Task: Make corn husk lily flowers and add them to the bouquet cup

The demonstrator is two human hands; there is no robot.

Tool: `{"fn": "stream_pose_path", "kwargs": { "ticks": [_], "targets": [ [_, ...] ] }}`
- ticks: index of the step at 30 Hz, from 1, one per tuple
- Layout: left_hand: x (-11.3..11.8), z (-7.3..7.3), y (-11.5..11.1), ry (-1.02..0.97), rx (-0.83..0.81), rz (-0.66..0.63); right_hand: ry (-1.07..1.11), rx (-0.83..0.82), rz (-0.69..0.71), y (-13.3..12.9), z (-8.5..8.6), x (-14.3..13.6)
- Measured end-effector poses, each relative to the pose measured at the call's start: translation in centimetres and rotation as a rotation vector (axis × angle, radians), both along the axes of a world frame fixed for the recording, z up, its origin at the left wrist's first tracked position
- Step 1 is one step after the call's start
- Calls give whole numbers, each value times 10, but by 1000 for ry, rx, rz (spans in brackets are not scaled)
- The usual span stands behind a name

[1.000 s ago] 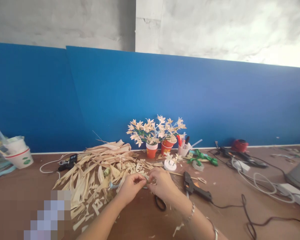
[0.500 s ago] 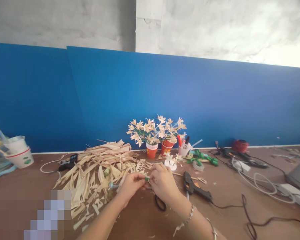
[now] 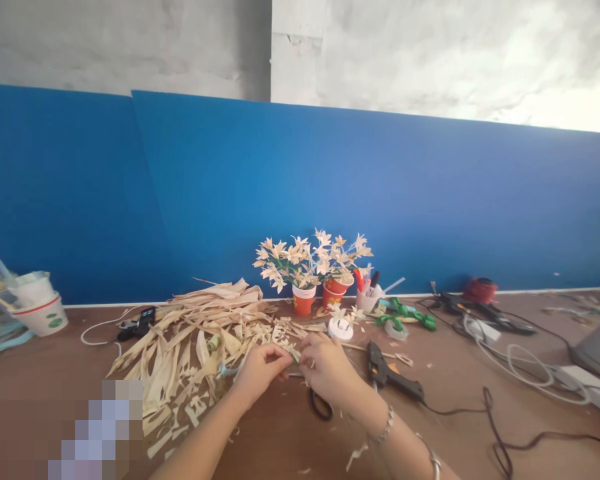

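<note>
My left hand (image 3: 264, 373) is closed in a pinch over the brown table, its thumb and fingers around the end of a small green strip (image 3: 295, 358). Opposite it, my right hand (image 3: 327, 370) has its fingers bent together at the strip's other side. Most of the strip is hidden by the fingers. Below my right hand lies the black handle loop (image 3: 321, 405) of what looks like scissors. A heap of dry pale husks (image 3: 190, 347) spreads on the left. Just behind my right hand sits a white round holder (image 3: 341, 327) with pale flowers.
Two red cups (image 3: 304, 301) hold pale husk flowers at the back. A black glue gun (image 3: 393, 377) lies right of my hands, its cord trailing right. Green pieces (image 3: 405, 313), a tape roll (image 3: 396, 329) and a pen cup (image 3: 367, 300) stand behind it. White cables (image 3: 515, 360) lie farther right.
My right hand and forearm have shifted slightly, and the wrist has turned a little to the right. My left hand stays nearly where it was, still pinching.
</note>
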State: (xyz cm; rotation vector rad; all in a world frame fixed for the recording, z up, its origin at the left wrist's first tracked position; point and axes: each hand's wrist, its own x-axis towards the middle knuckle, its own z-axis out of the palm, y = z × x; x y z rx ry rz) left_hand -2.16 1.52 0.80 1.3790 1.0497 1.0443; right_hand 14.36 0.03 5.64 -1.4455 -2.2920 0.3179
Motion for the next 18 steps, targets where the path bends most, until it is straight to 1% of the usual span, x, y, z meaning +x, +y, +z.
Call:
{"fn": "stream_pose_path", "kwargs": {
  "ticks": [2, 9, 13, 15, 18],
  "targets": [
    [0, 0, 0, -4, 28, -17, -1, -40, 4, 0, 1, 1],
    [0, -1, -1, -2, 36, -112, -15, -119, 34, 3, -1, 6],
    [0, -1, -2, 22, 62, -109, -14, -172, 29, 2, 0, 5],
    [0, -1, -3, 31, 55, -96, -4, -155, -12, 1, -1, 2],
    [1, 1, -4, 28, 35, -69, -10, -83, -76, 0, -4, -3]
  ]
}}
